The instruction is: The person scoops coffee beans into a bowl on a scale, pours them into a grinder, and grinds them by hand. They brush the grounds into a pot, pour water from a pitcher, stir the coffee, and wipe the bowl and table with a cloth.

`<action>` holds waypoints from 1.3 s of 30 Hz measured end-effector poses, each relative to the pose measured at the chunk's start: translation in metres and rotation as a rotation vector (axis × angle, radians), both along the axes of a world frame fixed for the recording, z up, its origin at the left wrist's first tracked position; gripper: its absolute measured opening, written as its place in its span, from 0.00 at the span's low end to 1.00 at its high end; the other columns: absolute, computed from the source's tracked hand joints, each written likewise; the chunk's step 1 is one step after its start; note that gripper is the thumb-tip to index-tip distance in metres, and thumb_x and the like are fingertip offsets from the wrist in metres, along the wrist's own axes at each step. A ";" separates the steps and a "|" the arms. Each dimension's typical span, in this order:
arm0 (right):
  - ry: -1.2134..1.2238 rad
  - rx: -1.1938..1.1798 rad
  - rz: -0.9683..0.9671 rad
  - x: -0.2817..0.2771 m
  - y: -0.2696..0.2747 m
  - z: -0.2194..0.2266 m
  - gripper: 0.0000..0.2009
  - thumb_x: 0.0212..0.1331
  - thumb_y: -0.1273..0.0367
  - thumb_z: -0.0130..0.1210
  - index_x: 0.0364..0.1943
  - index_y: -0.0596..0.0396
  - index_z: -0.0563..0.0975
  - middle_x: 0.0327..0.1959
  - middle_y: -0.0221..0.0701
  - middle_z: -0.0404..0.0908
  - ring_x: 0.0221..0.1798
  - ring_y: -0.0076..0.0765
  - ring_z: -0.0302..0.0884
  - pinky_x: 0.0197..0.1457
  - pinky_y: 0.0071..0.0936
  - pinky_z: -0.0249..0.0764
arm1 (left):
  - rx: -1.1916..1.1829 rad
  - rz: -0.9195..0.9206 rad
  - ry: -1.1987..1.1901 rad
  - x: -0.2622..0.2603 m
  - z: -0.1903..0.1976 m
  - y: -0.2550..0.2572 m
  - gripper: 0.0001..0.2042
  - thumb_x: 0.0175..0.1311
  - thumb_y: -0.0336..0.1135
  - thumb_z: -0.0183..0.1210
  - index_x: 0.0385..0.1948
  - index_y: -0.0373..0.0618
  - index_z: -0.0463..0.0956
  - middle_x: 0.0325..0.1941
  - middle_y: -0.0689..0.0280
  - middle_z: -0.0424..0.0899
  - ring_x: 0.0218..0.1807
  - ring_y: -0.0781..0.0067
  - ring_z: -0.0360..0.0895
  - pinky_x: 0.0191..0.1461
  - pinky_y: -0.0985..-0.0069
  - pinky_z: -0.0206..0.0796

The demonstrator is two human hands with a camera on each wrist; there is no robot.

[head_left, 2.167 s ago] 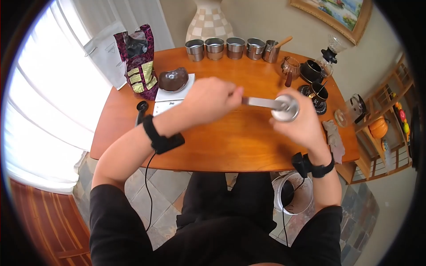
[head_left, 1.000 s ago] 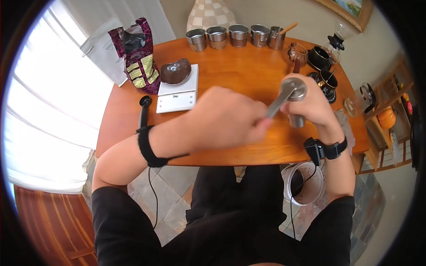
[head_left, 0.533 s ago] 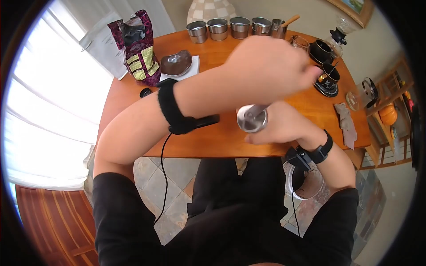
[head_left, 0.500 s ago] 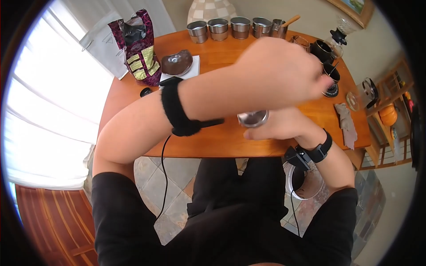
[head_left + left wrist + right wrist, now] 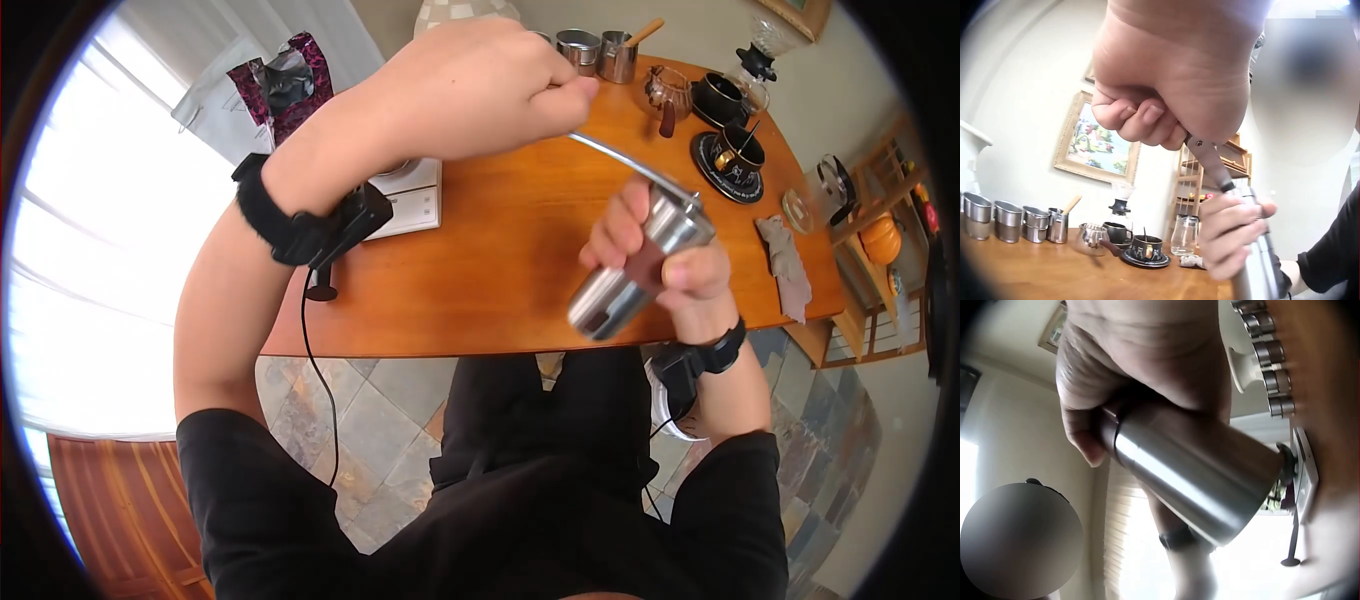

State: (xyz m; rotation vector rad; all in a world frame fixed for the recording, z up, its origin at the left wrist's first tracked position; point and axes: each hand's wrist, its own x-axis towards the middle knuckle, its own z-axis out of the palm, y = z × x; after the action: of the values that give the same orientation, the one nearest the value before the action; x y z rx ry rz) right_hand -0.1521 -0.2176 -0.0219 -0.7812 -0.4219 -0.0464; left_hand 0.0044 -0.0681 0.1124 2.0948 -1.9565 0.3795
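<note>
Swung leftward, the left hand (image 5: 495,90) grips a steel crank (image 5: 628,160). Right hand (image 5: 698,277) clasps the silver cylindrical grinder (image 5: 612,298) above the wooden tabletop's (image 5: 490,280) near edge.

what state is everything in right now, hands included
left hand: fingers curled around the crank's end
right hand: gripping the grinder
grinder: tilted, off the table
crank: attached atop the grinder
cup: upright on its saucer
cloth: rumpled, lying on the table
bag: upright, lower part hidden
scale: flat, partly hidden, display unreadable
</note>
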 end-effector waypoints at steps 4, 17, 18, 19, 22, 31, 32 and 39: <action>-0.068 0.045 0.187 -0.004 0.028 0.003 0.23 0.34 0.70 0.68 0.39 0.57 0.72 0.32 0.35 0.78 0.38 0.38 0.78 0.46 0.33 0.74 | 0.211 -0.055 0.180 0.018 -0.014 -0.015 0.19 0.68 0.41 0.47 0.20 0.35 0.70 0.17 0.50 0.69 0.24 0.47 0.67 0.33 0.58 0.62; 0.286 -0.129 0.123 0.021 0.066 -0.018 0.25 0.37 0.73 0.66 0.45 0.60 0.72 0.37 0.39 0.79 0.38 0.38 0.80 0.46 0.36 0.77 | 0.264 -0.380 0.201 -0.062 -0.022 -0.026 0.21 0.68 0.47 0.49 0.20 0.40 0.74 0.17 0.53 0.72 0.24 0.47 0.71 0.29 0.59 0.64; 0.248 -0.162 0.024 0.018 0.057 -0.019 0.25 0.38 0.74 0.65 0.46 0.60 0.72 0.37 0.40 0.79 0.39 0.38 0.80 0.46 0.36 0.77 | 0.264 -0.428 0.208 -0.066 -0.016 -0.012 0.19 0.68 0.44 0.50 0.20 0.40 0.72 0.17 0.53 0.71 0.23 0.48 0.71 0.28 0.60 0.63; 0.216 -0.198 -0.077 0.015 0.049 -0.021 0.25 0.38 0.75 0.63 0.47 0.60 0.72 0.38 0.40 0.79 0.39 0.39 0.80 0.47 0.36 0.77 | 0.264 -0.472 0.216 -0.064 -0.011 0.000 0.17 0.67 0.41 0.51 0.19 0.41 0.71 0.16 0.53 0.69 0.23 0.48 0.70 0.27 0.62 0.62; 0.269 0.047 -0.073 -0.004 0.022 -0.024 0.22 0.39 0.72 0.69 0.41 0.59 0.74 0.35 0.37 0.80 0.40 0.39 0.80 0.47 0.36 0.77 | 0.212 -0.387 0.179 -0.034 -0.002 0.032 0.14 0.65 0.36 0.51 0.18 0.41 0.68 0.15 0.54 0.67 0.22 0.50 0.69 0.26 0.62 0.59; 0.021 -0.491 0.168 -0.003 0.049 0.011 0.20 0.36 0.71 0.70 0.36 0.58 0.75 0.29 0.31 0.80 0.33 0.27 0.77 0.37 0.24 0.74 | 0.258 -0.086 0.078 0.013 -0.047 0.009 0.20 0.70 0.42 0.48 0.19 0.38 0.70 0.16 0.53 0.70 0.23 0.48 0.70 0.30 0.58 0.61; -0.005 -0.628 0.238 0.003 0.055 0.015 0.20 0.36 0.70 0.71 0.35 0.58 0.75 0.29 0.31 0.79 0.33 0.27 0.77 0.38 0.24 0.73 | 0.253 -0.083 0.081 0.005 -0.047 0.000 0.20 0.70 0.42 0.48 0.19 0.38 0.70 0.16 0.53 0.70 0.23 0.48 0.70 0.30 0.58 0.61; 0.133 -0.693 0.122 0.021 0.073 0.023 0.17 0.40 0.76 0.66 0.38 0.57 0.75 0.31 0.28 0.79 0.34 0.25 0.76 0.40 0.23 0.75 | 0.221 -0.271 -0.090 -0.052 -0.012 -0.025 0.21 0.69 0.47 0.49 0.20 0.42 0.74 0.17 0.56 0.74 0.25 0.54 0.75 0.30 0.63 0.66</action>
State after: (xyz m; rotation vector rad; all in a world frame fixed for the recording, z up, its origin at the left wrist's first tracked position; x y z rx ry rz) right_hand -0.1311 -0.1450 0.0009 -1.4288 -0.3574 0.2794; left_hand -0.0476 -0.0931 0.1001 1.9237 -2.3938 0.2145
